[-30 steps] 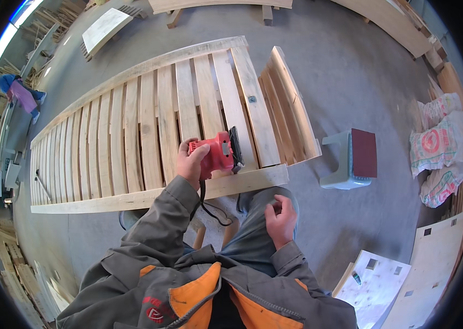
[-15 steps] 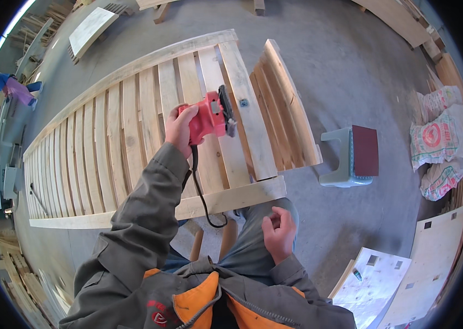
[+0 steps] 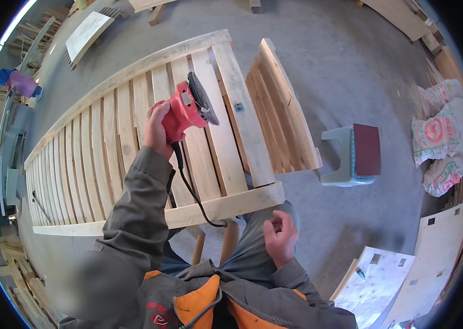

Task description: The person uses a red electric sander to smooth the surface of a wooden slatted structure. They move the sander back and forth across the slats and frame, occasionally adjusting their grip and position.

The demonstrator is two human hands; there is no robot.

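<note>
My left hand is wrapped round the red body of an electric sander, lifted over a slatted wooden frame. The sander is tilted, with its dark, worn sanding pad turned to the right and upward. A black cord trails from it down past the frame's near rail. Over my right thigh rests my right hand, its fingers curled and nothing visible in them. The frame's long slats run away from me, side by side, between a near and a far rail.
A wooden end panel stands against the frame's right end. Farther right are a pale blue stool with a dark red sheet on it, and white sacks. White boards lie at lower right. Another person is at far left.
My left hand has carried the sander to the left and turned its pad further upward. The right hand has stayed by my thigh. The person at far left has bent or shifted slightly.
</note>
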